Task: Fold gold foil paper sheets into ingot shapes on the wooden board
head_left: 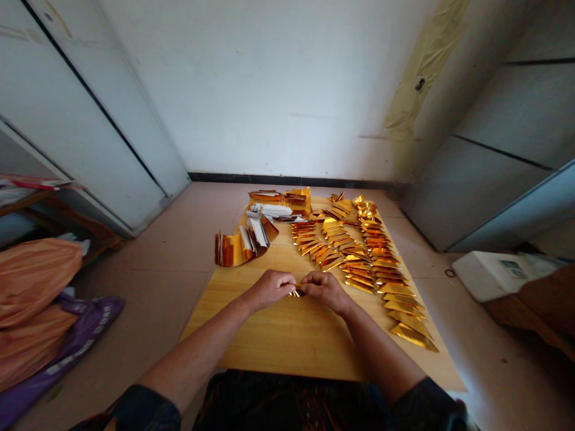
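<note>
**One gold foil piece point(296, 293) between left hand point(275, 286) and right hand point(327, 288)**

At far left, an orange bag point(36, 281) is lying against a purple bag point(92, 332) with white lettering. Toward the centre, the wooden bench point(278, 341) is standing on the tiled floor point(148, 251). On its far left part, a curved bundle of gold sheets point(231, 250) is resting, with white faces showing among the layers. Behind this bundle, flatter gold stock point(302, 196) is lying near the far edge.

The left hand is pinching the left side of the gold foil piece, thumb and fingers closing narrowly. The gold foil piece is sitting between the hands, over the middle of the bench; the view is not showing whether it is touching the surface. The right hand is gripping the right side in an equally narrow pinch.

Farther right, folded gold pieces point(389, 261) are lying in overlapping rows, the rightmost row running along the bench's right edge. Beyond the bench, a white box point(483, 276) is standing at right.
</note>
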The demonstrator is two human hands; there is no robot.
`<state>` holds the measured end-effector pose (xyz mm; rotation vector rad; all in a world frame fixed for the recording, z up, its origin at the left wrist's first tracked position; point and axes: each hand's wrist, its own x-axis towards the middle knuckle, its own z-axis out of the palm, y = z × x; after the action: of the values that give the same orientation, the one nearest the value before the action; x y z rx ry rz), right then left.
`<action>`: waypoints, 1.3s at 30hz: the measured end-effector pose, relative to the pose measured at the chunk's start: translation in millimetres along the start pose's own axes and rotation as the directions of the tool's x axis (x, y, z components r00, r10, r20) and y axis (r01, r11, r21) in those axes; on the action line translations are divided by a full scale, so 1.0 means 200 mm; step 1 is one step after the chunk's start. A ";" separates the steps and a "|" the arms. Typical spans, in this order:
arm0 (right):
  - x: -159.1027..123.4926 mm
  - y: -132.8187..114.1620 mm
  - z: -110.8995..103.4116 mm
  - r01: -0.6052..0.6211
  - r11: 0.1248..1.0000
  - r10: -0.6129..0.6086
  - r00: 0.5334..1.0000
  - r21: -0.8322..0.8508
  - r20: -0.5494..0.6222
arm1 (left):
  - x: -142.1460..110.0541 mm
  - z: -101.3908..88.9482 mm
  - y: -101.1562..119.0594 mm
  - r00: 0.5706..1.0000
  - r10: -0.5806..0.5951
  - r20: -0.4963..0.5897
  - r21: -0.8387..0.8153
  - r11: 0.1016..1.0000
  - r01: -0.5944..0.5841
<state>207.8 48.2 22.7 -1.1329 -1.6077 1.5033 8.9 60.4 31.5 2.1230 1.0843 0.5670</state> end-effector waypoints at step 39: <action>-0.12 0.09 0.00 0.422 0.120 -0.359 0.862 -0.899 0.357 | -0.15 0.05 0.01 0.965 0.235 0.112 0.679 0.691 -0.247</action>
<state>220.4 25.2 7.9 -1.0195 -2.7267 -0.0571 0.4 31.5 23.9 2.9560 1.1232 0.2662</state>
